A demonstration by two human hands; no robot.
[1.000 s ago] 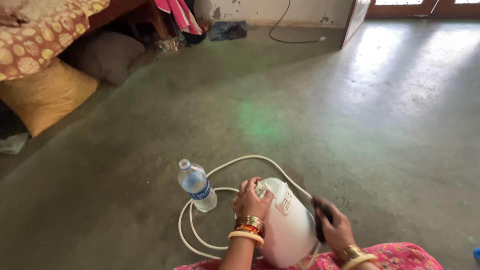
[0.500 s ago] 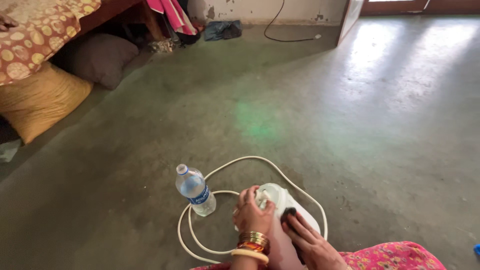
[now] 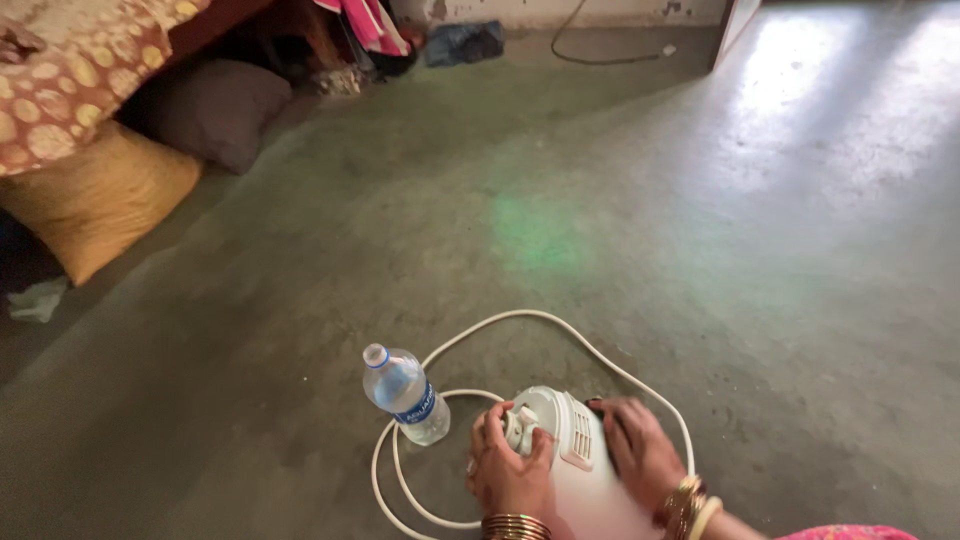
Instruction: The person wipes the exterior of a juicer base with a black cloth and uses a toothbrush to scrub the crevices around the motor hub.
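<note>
Head view: left hand (image 3: 508, 470) and right hand (image 3: 640, 450) clasp a white vented appliance (image 3: 575, 455), cord (image 3: 520, 322) looped around.

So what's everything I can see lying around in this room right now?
white appliance: one, white, on the floor at the bottom of the view, between both hands
power cord: one, white, looped on the floor around the appliance and the bottle
water bottle: one, clear plastic with a blue label, standing just left of the appliance
cushions: two, one mustard and one dark grey-brown, on the floor at left
patterned cloth: one, red with pale flowers, top left above the cushions
floor: one, grey-green concrete
left hand: one, bangled wrist, resting on the appliance's left side
right hand: one, bangled wrist, against the appliance's right side
</note>
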